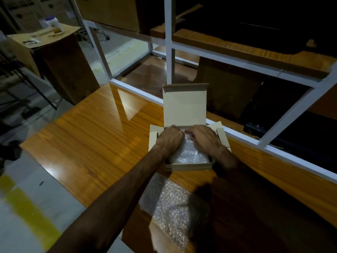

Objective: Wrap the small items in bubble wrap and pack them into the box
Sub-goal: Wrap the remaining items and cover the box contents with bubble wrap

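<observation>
A small cardboard box sits on the shiny wooden counter. The counter has stripes of orange and brown wood grain. The box's flat lid stands up at the back, and its side flaps stick out. Inside the box lies a bundle of bubble wrap, clear and bumpy. The left hand and the right hand both rest on top of the bundle, fingers bent down onto it, side by side. Nearer the person, a loose sheet of bubble wrap lies flat on the counter. A white metal frame stands behind the box.
</observation>
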Motion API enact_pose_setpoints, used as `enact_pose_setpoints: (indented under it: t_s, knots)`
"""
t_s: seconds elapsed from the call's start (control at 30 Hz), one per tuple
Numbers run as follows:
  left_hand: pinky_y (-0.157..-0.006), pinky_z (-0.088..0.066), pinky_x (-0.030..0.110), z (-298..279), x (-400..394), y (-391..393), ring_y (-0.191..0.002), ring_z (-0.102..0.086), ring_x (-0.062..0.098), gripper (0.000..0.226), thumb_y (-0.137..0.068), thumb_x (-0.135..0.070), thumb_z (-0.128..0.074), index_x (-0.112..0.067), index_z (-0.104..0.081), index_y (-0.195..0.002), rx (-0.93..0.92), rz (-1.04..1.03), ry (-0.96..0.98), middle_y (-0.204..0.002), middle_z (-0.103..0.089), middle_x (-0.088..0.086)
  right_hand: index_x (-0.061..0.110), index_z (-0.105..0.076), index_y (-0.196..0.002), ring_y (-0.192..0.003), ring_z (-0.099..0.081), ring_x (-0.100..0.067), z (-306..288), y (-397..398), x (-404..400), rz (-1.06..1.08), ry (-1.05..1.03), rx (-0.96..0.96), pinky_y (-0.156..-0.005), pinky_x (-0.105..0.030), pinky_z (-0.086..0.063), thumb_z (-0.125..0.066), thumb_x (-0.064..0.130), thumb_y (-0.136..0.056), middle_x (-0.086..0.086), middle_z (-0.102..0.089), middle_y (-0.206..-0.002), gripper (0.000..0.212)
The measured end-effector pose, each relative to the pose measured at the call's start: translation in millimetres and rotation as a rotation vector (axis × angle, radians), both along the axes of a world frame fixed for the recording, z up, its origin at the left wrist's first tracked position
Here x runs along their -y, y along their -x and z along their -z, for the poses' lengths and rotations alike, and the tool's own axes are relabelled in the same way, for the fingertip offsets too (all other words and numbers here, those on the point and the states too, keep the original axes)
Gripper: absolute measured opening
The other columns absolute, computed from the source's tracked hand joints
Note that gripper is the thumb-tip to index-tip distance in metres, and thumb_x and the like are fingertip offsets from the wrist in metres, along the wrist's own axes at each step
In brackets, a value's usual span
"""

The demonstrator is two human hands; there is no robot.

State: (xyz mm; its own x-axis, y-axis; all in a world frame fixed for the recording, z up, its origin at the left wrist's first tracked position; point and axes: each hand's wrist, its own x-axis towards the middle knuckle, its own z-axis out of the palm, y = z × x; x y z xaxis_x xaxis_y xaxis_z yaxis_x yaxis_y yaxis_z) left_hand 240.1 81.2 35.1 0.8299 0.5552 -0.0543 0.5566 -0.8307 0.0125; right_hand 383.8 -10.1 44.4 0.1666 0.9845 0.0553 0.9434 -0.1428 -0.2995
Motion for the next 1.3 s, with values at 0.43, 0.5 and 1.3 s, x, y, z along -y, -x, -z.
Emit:
enact_pose_setpoints:
  t_s: [0.43,0.5,1.3]
  knots:
    - [-0.096,-0.055,0.041,-6.8,3.5,-0.2,-0.113,-0.059,0.029,0.036,-0.096,-0.022,-0.073,-0.01,-0.065,-0.129,0.146,-0.109,-0.047,-0.125,-0.063,0.014,0.014,-0.066,-0.115,-0.104,-0.062,-0.025,1.2,4.1,-13.5,0.115,-0.124,0.115,-0.08,-0.035,-0.049,-0.068,0.02,-0.101,-0.009,-0.065,-0.112,0.015]
    - [-0.098,-0.049,0.042,-7.2,8.6,-0.4,-0.116,-0.054,0.03,0.034,-0.098,-0.024,-0.07,-0.007,-0.066,-0.127,0.049,-0.101,-0.139,-0.125,-0.062,0.015,0.014,-0.071,-0.117,-0.11,-0.058,-0.026,2.2,6.8,-11.1,0.127,-0.104,0.272,-0.089,-0.039,-0.05,-0.075,0.018,-0.095,-0.009,-0.062,-0.118,0.023]
    - [-0.116,-0.039,0.05,9.1,8.1,-4.7,-0.14,-0.043,0.035,0.056,-0.102,-0.036,-0.062,-0.007,-0.047,-0.148,-0.221,-0.024,-0.151,-0.151,-0.045,0.019,0.012,-0.062,-0.133,-0.12,-0.062,-0.031,-10.4,5.3,-12.1,0.003,0.28,0.363,-0.101,-0.043,-0.051,-0.066,0.024,-0.101,-0.011,-0.052,-0.139,0.034]
